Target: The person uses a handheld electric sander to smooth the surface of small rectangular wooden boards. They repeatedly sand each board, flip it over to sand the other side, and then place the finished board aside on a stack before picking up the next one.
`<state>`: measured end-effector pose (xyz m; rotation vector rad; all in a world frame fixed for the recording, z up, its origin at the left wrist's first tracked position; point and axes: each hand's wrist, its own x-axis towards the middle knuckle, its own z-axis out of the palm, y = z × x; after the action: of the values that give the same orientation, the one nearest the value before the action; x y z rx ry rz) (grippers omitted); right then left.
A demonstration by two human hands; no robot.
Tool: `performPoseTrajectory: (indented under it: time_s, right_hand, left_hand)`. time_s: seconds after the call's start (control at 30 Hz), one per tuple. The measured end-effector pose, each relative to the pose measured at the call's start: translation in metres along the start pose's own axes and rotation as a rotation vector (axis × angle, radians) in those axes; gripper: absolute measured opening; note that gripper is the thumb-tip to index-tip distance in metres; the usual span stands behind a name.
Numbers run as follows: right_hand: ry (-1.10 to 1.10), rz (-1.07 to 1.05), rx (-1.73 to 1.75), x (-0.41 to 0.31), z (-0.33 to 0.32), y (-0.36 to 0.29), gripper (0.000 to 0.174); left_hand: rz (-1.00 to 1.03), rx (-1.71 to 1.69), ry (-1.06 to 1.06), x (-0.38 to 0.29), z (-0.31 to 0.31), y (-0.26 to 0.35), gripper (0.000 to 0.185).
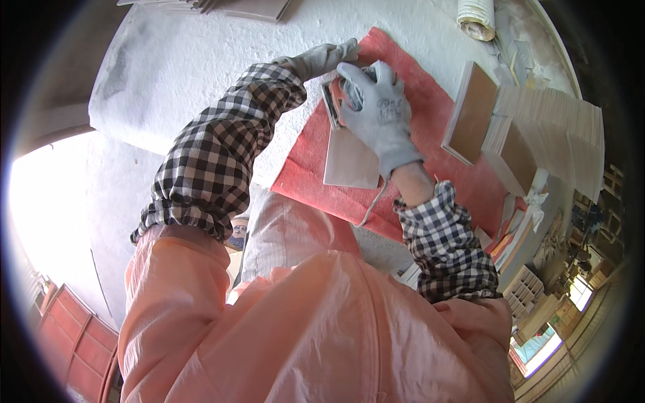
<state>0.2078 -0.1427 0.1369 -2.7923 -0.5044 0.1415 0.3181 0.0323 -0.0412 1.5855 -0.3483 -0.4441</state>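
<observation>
My right hand (pixel 380 108), in a grey work glove, grips an electric sander (pixel 334 101) with a red and black body. The sander rests on a thin light-grey panel (pixel 352 158) and covers its middle. A pale power cord (pixel 372 209) runs from below my right wrist over the cloth's near edge. Under the panel lies a red cloth (pixel 307 161), spread at a slant. My left hand (pixel 320 59), also gloved, reaches to the panel's far end with its fingers stretched forward. The sander and right hand partly hide that end, so its grip is unclear.
The table (pixel 201 60) is coated in white dust. Stacked panels (pixel 549 126) stand on the right, with a brown-faced panel (pixel 471 113) leaning before them. More panels (pixel 257 7) lie at the far edge. A white roll (pixel 476 22) is at far right; hand tools (pixel 506 237) lie nearer.
</observation>
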Motion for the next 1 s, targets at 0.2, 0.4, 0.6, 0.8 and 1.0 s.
performPoseTrajectory:
  time_s: [0.2,0.4,0.6,0.8,1.0]
  right_hand:
    - [0.006,-0.193,0.082,-0.121,0.017,-0.014,0.06]
    - [-0.05,-0.094,0.052,-0.159,0.002,0.041,0.051]
    - [0.077,0.094,-0.047,0.018,-0.014,0.069,0.064]
    - [-0.024,0.057,-0.051,-0.004,-0.002,0.044,0.062]
    - [-0.058,0.104,0.06,-0.17,-0.003,0.017,0.06]
  left_hand:
    - [0.021,1.091,0.014,-0.026,0.041,0.022,0.057]
    - [-0.016,0.972,0.095,-0.022,0.048,0.021,0.054]
    - [0.027,0.082,0.006,0.012,0.014,-0.008,0.074]
    - [-0.279,0.329,0.144,0.015,0.017,0.007,0.066]
    - [-0.197,1.115,0.199,-0.012,0.079,0.043,0.065]
